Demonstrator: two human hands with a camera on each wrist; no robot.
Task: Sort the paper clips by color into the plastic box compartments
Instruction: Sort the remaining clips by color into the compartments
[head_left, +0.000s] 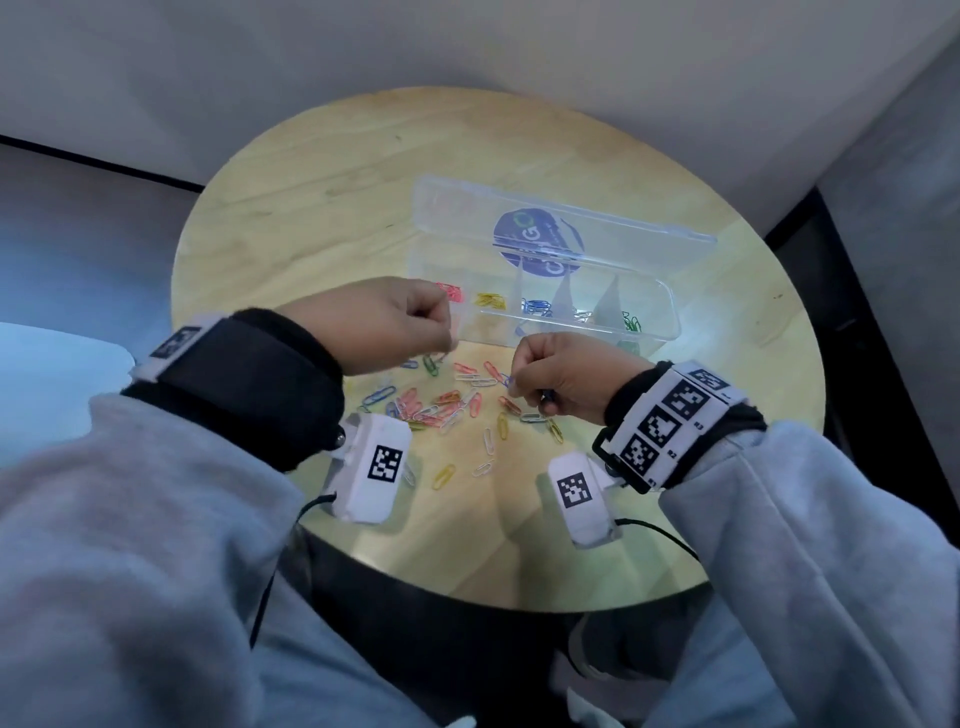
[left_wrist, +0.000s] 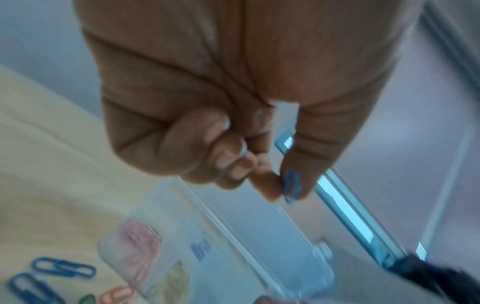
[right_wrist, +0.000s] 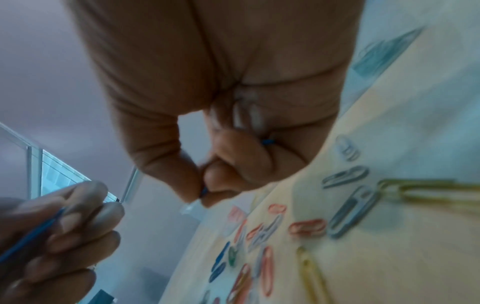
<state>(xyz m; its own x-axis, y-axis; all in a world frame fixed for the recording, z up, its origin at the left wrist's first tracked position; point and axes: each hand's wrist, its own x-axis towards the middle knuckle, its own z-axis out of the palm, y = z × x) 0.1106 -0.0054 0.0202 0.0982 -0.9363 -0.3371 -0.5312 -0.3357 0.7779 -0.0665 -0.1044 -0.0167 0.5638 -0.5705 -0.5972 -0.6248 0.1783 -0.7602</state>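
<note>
Paper clips (head_left: 447, 405), thin bent-wire loops in mixed colours, lie scattered at all angles on the round wooden tabletop (head_left: 322, 208), at 6 o'clock from the clear plastic box (head_left: 540, 291). Left hand (head_left: 395, 322) pinches a blue clip (left_wrist: 291, 185) between thumb and forefinger, long axis along the fingers (left_wrist: 267, 185). Right hand (head_left: 566, 374) pinches another blue clip (right_wrist: 203, 192).

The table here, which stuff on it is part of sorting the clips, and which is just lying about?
Part of the job:
- plastic box, lid open, with red, yellow, blue and green clips already in compartments
- loose paper clips scattered on the table
- blue clip pinched in the left hand
- right hand, pinching another blue clip

Just lying about:
- nothing else visible on the table
</note>
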